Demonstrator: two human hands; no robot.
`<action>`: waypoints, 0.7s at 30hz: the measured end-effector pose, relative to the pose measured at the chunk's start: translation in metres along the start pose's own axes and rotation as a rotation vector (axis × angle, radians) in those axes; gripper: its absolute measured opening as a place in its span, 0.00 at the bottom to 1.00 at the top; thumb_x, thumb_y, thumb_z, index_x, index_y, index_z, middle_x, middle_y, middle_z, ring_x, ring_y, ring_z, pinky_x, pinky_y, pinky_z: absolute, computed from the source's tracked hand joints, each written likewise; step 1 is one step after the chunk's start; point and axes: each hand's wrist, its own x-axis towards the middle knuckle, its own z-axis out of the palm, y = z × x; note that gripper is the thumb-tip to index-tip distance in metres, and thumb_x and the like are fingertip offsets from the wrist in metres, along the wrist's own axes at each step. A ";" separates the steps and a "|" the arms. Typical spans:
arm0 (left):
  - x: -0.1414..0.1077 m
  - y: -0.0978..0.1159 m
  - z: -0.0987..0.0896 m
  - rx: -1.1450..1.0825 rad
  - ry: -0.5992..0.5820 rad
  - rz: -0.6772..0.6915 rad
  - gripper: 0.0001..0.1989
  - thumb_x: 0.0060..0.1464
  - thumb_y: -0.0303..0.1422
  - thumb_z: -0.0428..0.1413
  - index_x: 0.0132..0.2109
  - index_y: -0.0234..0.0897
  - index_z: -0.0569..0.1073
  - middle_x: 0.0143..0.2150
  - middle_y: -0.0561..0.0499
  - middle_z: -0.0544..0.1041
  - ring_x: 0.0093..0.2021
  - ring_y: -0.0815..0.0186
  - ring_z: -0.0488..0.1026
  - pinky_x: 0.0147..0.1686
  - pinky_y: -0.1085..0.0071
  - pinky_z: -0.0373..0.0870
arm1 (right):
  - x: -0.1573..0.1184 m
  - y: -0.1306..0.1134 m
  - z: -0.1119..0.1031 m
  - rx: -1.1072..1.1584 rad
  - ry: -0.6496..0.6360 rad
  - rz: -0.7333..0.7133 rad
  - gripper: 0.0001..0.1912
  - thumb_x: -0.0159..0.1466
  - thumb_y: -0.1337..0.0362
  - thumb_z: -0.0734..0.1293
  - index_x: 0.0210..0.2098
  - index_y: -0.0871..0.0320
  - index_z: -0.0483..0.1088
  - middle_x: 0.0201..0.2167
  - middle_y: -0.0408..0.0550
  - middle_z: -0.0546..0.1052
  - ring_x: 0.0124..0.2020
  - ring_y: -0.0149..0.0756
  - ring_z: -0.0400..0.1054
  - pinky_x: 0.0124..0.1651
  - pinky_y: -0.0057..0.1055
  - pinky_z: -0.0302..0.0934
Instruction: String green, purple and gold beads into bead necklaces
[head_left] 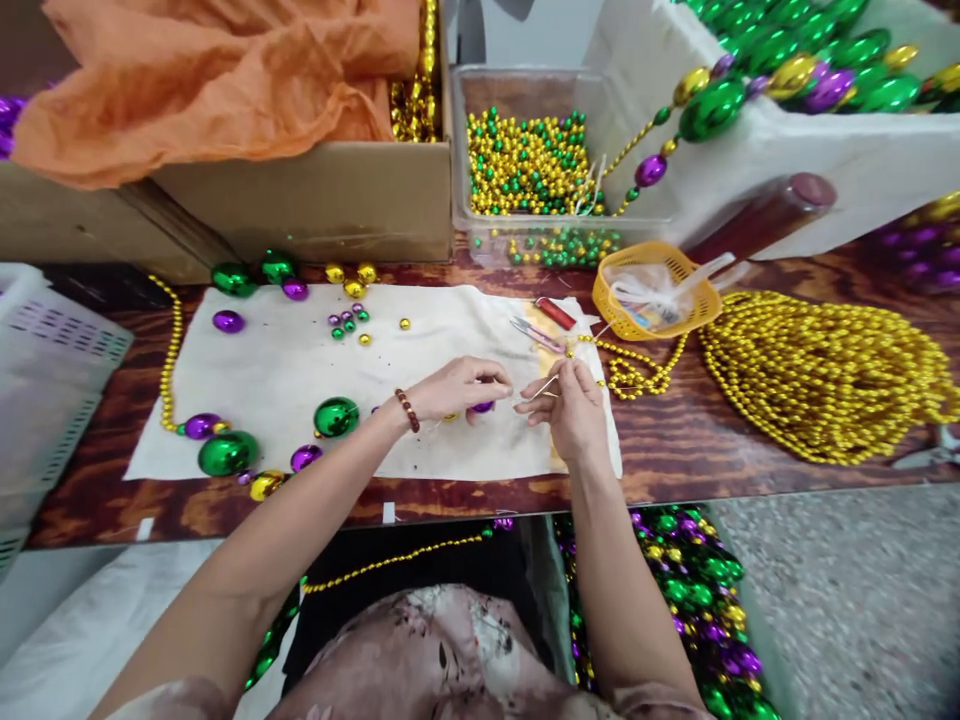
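Note:
My left hand, with a brown beaded bracelet at its wrist, is closed above the white cloth. A purple bead shows just under its fingertips; what the fingers pinch is hidden. My right hand pinches the end of a gold bead string between thumb and forefinger. A thin white cord lies across its other fingers. Left of my hands, a strand of larger beads runs along the cloth, with a big green bead. Small thread snips and a red-handled tool lie behind my right hand.
A clear bin of small gold and green beads stands behind the cloth. To the right are a yellow basket and a coiled heap of gold bead strings. A cardboard box and a white crate flank the left.

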 end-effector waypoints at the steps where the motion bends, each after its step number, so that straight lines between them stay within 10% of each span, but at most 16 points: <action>1: -0.001 0.002 -0.001 0.013 -0.009 0.005 0.10 0.57 0.37 0.58 0.35 0.36 0.79 0.23 0.53 0.69 0.23 0.70 0.66 0.21 0.75 0.65 | -0.001 -0.003 -0.002 -0.001 -0.013 0.007 0.27 0.58 0.37 0.70 0.36 0.52 0.60 0.22 0.37 0.77 0.18 0.33 0.75 0.15 0.19 0.60; 13: -0.028 0.017 -0.010 0.910 0.020 0.073 0.15 0.62 0.41 0.50 0.43 0.40 0.78 0.43 0.48 0.81 0.42 0.58 0.76 0.41 0.66 0.67 | -0.045 -0.135 -0.135 -0.167 0.150 -0.281 0.12 0.61 0.54 0.75 0.33 0.52 0.70 0.23 0.36 0.72 0.19 0.25 0.68 0.19 0.22 0.62; 18: -0.039 0.003 0.007 1.240 -0.002 -0.027 0.16 0.67 0.37 0.44 0.48 0.40 0.75 0.50 0.47 0.78 0.48 0.56 0.75 0.38 0.66 0.67 | -0.047 -0.151 -0.199 -0.296 0.373 -0.475 0.10 0.63 0.52 0.73 0.35 0.49 0.71 0.25 0.39 0.73 0.24 0.30 0.70 0.23 0.27 0.64; 21: -0.042 -0.004 0.018 1.409 0.008 0.032 0.17 0.69 0.34 0.42 0.47 0.38 0.75 0.49 0.45 0.76 0.51 0.56 0.71 0.39 0.65 0.67 | -0.035 -0.144 -0.199 -0.443 0.438 -0.565 0.09 0.68 0.51 0.67 0.39 0.49 0.71 0.26 0.39 0.74 0.27 0.29 0.70 0.29 0.28 0.65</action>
